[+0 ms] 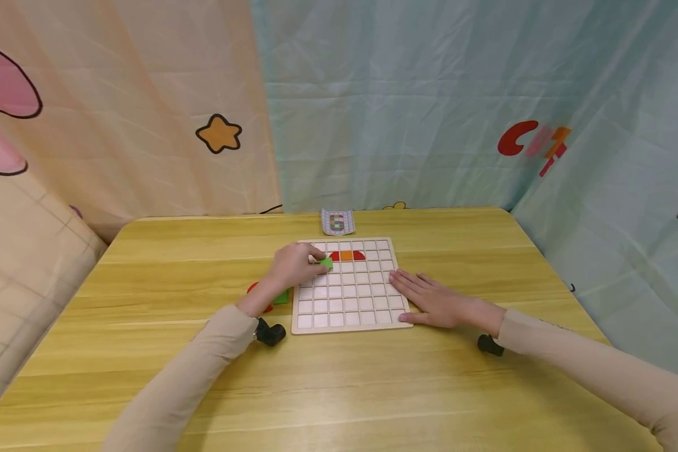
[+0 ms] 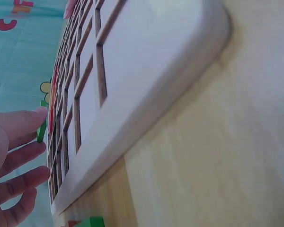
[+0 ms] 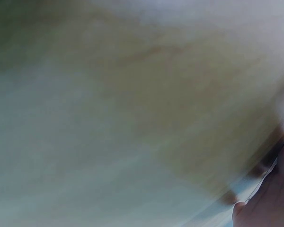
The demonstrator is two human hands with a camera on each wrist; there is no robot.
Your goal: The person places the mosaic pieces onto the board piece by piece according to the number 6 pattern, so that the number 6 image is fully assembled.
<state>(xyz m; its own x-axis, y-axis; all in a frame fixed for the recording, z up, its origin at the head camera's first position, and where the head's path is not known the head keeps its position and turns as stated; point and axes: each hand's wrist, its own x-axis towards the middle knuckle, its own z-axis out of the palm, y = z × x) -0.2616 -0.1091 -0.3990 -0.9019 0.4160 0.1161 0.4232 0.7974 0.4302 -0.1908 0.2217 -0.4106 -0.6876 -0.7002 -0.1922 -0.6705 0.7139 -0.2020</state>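
My left hand [image 1: 294, 265] pinches a small green tile [image 1: 327, 263] between thumb and fingers, over the upper left part of a white grid board [image 1: 344, 306]. In the left wrist view the thumb and a finger hold that green tile [image 2: 41, 125] on edge beside the board; the other fingers are loosely bent. Along an upper row, an orange square tile [image 1: 346, 255] sits between a red tile [image 1: 334, 256] and another red tile [image 1: 359, 255], both with a rounded outer corner. My right hand [image 1: 432, 301] rests with extended fingers on the board's right edge. The right wrist view is mostly blurred.
Red pieces [image 1: 252, 287] and a green piece [image 1: 281, 297] lie left of the board, partly behind the left forearm. A card with a coloured grid pattern [image 1: 338, 221] lies behind the board near the wooden table's [image 1: 350, 389] far edge. Curtains hang behind.
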